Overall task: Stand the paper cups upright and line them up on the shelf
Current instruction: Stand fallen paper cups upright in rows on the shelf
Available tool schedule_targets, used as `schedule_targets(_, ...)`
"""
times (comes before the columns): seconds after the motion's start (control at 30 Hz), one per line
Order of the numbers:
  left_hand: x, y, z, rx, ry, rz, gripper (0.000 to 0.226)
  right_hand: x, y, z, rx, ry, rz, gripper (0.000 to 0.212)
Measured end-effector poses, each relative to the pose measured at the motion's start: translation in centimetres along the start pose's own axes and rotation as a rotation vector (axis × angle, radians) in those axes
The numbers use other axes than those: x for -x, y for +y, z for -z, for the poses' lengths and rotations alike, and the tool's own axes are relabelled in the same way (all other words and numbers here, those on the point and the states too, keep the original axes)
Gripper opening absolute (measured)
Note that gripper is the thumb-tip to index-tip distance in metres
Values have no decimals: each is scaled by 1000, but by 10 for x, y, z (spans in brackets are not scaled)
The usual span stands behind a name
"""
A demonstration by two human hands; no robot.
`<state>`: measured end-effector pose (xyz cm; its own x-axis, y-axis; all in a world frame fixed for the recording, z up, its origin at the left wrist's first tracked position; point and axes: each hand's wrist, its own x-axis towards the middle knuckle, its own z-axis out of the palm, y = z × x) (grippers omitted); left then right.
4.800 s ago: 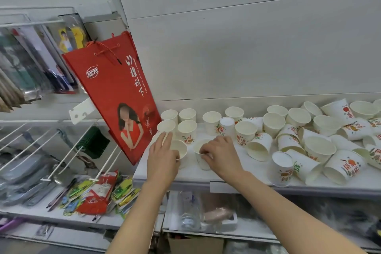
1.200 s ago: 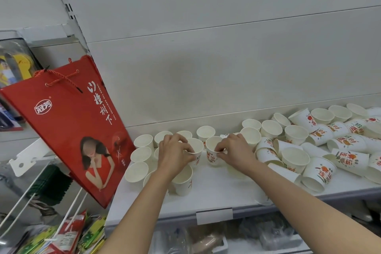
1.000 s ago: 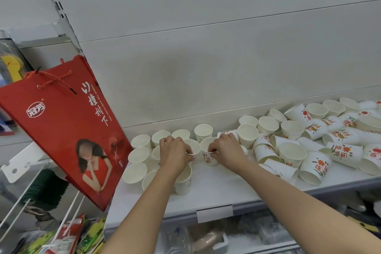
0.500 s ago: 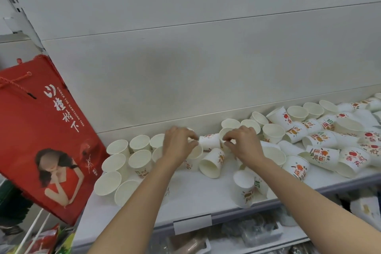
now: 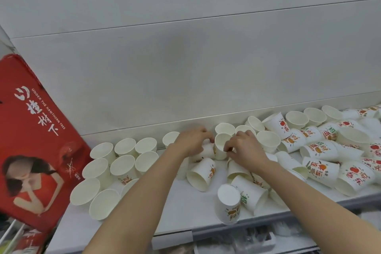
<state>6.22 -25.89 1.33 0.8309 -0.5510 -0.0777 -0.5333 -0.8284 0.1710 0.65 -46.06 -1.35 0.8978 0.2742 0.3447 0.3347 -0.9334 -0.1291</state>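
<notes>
This looks like a shop. A white metal display shelf [image 5: 185, 210] with a plain back panel [image 5: 206, 72] carries a label holder [image 5: 172, 239] on its front edge, a red gift bag [image 5: 35, 142] hangs beside it, and packaged goods [image 5: 247, 242] lie on the shelf below.

white paper cups [image 5: 318, 173] with red-orange fruit prints and green lettering, white shelf [image 5: 191, 208], red gift bag [image 5: 35, 150]

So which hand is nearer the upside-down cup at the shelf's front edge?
Right. The right hand is up behind the upside-down cup, slightly right; the left hand is farther off to its left.
</notes>
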Motion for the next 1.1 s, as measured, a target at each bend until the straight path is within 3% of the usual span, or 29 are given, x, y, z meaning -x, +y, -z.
schedule_targets(0.2,-11,3,9,-173,97,-96,10,4,11,3,-83,121,73,13)
schedule_targets(0.3,-8,-4,15,-222,86,-77,14,4,10,2,-108,162,85,14)
schedule_targets(0.43,-5,-8,14,-325,-89,-84,34,6,8,0,-134,178,91,15)
schedule_targets(0.63,-9,0,18,-429,-86,-157,16,8,7,-3,-164,203,94,17)
schedule_targets(0.73,-7,-1,20,-384,-8,-153,12,10,9,-5,-181,244,95,10)
schedule_targets(0.9,10,1,12,-254,291,5,6,10,8,-7,-227,321,78,4)
schedule_targets(1.1,26,1,-8,-105,258,160,21,3,1,-8,-200,316,86,6)
